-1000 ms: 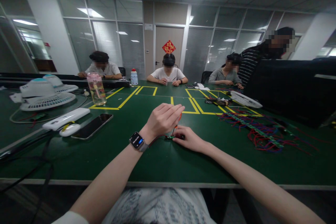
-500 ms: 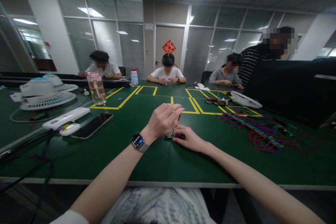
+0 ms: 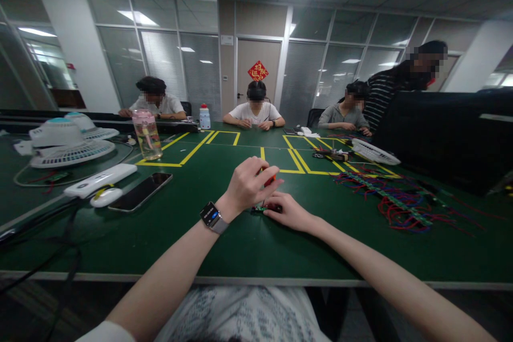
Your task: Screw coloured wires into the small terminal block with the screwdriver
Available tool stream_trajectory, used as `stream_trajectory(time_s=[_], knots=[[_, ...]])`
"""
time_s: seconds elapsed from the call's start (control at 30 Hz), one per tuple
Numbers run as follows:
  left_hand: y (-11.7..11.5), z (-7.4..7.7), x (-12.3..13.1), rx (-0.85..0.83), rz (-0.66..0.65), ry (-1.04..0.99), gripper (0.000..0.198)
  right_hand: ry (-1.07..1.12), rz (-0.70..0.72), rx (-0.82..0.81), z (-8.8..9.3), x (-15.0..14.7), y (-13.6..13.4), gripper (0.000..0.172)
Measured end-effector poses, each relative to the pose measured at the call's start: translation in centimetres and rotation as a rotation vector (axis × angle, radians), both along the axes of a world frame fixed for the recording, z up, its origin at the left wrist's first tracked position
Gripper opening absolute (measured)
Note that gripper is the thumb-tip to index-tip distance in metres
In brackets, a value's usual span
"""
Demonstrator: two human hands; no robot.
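My left hand (image 3: 250,184), with a watch on its wrist, is closed around the red-orange handle of a screwdriver (image 3: 271,175). Its thin shaft points down toward a small green circuit board (image 3: 258,209) on the table. My right hand (image 3: 286,211) rests low on the table, fingers pinched at the board's right end. Something dark, partly hidden, lies under those fingers. Whether the screwdriver tip touches the board is too small to make out.
On the green table (image 3: 224,256), a phone (image 3: 141,192), a white power bank (image 3: 101,179) and white fans (image 3: 72,144) lie left, near a pink-lidded bottle (image 3: 147,136). Circuit boards with red and blue wires (image 3: 393,197) lie right, before a black monitor (image 3: 444,139). Several people are across the table.
The fingers of my left hand have shifted and opened a little on the screwdriver handle, showing more of it. My right hand and the circuit board stay in place.
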State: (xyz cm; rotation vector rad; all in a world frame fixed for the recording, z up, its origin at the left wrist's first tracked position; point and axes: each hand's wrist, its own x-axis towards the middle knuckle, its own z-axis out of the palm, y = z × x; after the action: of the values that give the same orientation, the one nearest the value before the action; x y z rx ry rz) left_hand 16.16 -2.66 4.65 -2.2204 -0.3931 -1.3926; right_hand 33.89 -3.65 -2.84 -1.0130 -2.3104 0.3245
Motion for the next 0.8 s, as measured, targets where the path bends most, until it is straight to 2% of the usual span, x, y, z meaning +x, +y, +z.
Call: stream_trajectory(time_s=[0.17, 0.33, 0.47, 0.6, 0.7, 0.8], knots=[[-0.14, 0.11, 0.14, -0.068, -0.045, -0.005, 0.027, -0.014, 0.012, 0.007, 0.2, -0.02, -0.06, 0.011], [-0.17, 0.06, 0.26, -0.067, -0.101, -0.026, 0.033, -0.01, 0.009, 0.001, 0.27, -0.04, -0.12, 0.012], [-0.01, -0.13, 0.27, -0.057, -0.109, -0.053, 0.029, -0.003, 0.011, -0.012, 0.2, -0.02, -0.06, 0.013], [0.18, -0.27, 0.17, -0.035, -0.044, -0.062, 0.018, 0.009, 0.017, -0.014, 0.12, 0.05, 0.01, 0.013], [0.11, -0.22, 0.13, -0.052, -0.04, -0.046, 0.021, 0.012, 0.018, -0.009, 0.08, 0.04, 0.01, 0.014], [-0.08, -0.07, 0.22, -0.089, -0.099, -0.028, 0.028, 0.003, 0.02, -0.008, 0.1, -0.01, -0.02, 0.012]])
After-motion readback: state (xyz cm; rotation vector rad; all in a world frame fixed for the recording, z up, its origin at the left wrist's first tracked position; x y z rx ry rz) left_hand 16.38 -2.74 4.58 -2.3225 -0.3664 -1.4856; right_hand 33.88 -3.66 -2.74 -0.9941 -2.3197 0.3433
